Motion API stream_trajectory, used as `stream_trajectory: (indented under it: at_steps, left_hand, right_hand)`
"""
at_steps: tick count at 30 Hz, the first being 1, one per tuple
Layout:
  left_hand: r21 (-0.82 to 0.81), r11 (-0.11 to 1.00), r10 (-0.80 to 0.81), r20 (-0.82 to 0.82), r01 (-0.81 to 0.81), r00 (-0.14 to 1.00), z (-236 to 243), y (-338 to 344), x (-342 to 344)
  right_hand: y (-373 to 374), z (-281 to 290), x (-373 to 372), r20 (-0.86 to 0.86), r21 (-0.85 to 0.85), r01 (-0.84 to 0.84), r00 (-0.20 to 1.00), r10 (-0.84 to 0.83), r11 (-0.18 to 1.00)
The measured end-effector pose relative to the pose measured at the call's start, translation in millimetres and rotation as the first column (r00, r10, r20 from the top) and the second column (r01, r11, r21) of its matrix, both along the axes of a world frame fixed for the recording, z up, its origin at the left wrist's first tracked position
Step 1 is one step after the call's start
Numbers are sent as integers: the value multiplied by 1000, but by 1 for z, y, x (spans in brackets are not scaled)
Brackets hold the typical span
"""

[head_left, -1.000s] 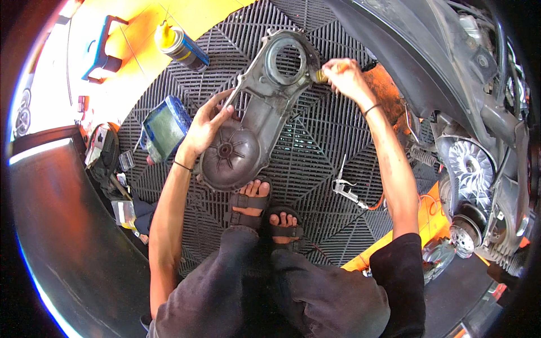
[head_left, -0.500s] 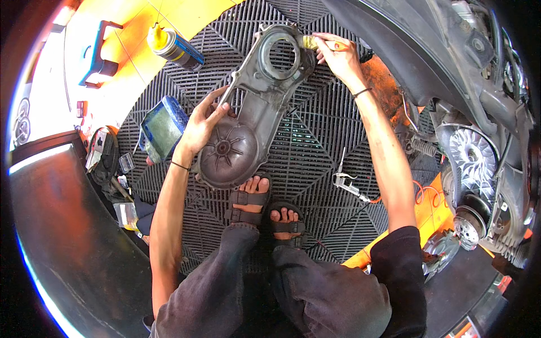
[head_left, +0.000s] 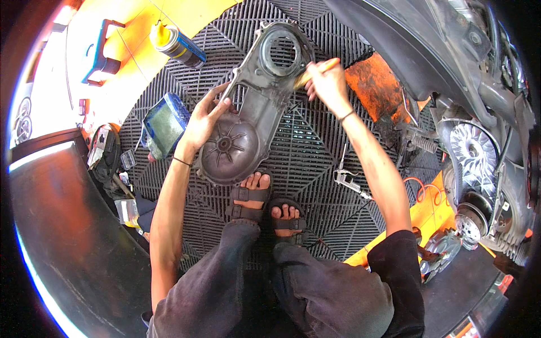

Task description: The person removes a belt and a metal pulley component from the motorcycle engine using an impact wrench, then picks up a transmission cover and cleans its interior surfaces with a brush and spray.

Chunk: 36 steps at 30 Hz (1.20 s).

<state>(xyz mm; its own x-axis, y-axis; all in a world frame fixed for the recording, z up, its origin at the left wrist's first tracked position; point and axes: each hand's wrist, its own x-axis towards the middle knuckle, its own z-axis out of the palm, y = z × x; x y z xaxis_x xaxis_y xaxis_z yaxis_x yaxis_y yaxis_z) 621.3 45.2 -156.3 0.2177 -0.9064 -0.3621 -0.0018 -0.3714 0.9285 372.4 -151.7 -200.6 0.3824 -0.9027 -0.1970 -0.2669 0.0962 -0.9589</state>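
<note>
A long grey metal engine side cover (head_left: 260, 110) is held above the black floor grating, its round opening at the far end and its ribbed dome close to my feet. My left hand (head_left: 203, 121) grips its left edge, thumb on top and fingers curled round the rim. A paintbrush (head_left: 328, 65) with a yellow-orange handle is pinched in my right hand (head_left: 329, 87). Its bristle end, partly blurred, lies against the cover's right edge below the round opening.
Left of the cover sit a blue tray (head_left: 167, 124) and a blue spray can (head_left: 183, 48) with a yellow cap. An air blow gun (head_left: 352, 183) with an orange hose lies to the right. Along the right stands a scooter with an exposed finned fan (head_left: 472, 149).
My right hand has brought the brush from beside the round opening toward me, down along the cover's right edge. The left hand keeps its hold, and the cover has barely shifted.
</note>
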Motion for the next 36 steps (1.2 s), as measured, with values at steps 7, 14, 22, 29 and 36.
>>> stream_trajectory:
  at_steps: [7,14,22,29,36]
  left_hand:
    - [11,1000,-29,63,29,998,-3,1,2]
    - [28,999,-17,24,16,1000,-5,2,2]
    - [7,1000,-23,91,22,996,-1,2,-1]
    - [-10,1000,6,69,-5,998,4,3,-8]
    - [-29,1000,-4,247,12,969,15,6,-22]
  right_hand:
    - [28,-37,17,-123,-660,64,974,-192,749]
    - [99,-16,9,-16,-393,-70,997,69,917]
    - [93,-26,23,58,-669,116,993,-104,735]
    - [124,-25,-10,-192,-353,-148,978,83,924]
    - [7,-28,15,-74,-728,108,969,-235,677]
